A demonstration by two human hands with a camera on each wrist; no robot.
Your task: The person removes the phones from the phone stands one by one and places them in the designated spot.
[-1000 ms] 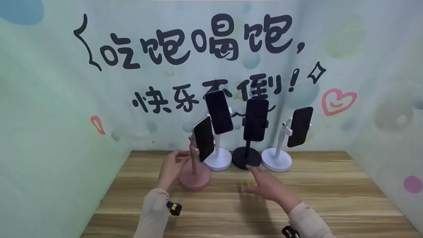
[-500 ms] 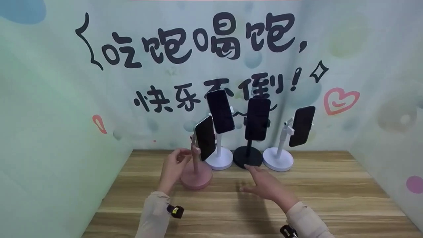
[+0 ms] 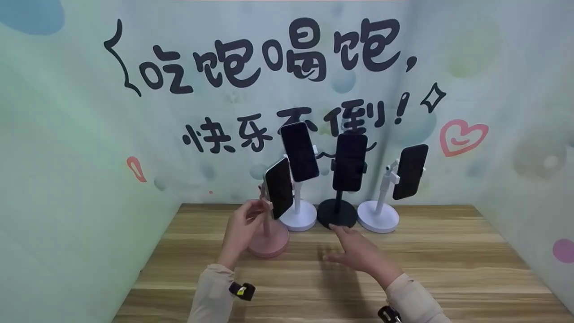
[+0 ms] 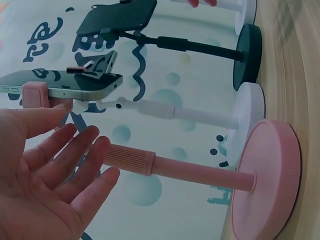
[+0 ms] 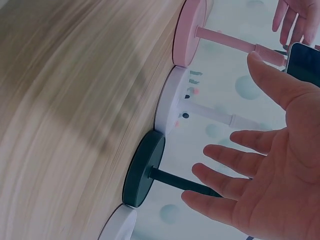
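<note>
- My right hand [image 3: 363, 251] is to the right of the pink phone stand [image 3: 268, 244], fingers and thumb spread, holding nothing. It looks well placed to steady that stand's base if wobble starts.
- My left hand [image 3: 242, 226] is just left of the pink phone stand's post, fingers loosely bent, thumb at its clamp [image 4: 35, 95]. I can't tell whether the thumb touches; there is no closed grip.
- The pink phone stand is upright, its smartphone [image 3: 279, 188] at the top, angled rightward. To adjust it, I'd judge it best to take the clamp, not the glass, and turn slowly.
- Behind and right of the pink phone stand is a white phone stand [image 3: 299, 217], then a black phone stand [image 3: 337, 215] farther right. Swinging the smartphone wide could knock the white one's post.
</note>
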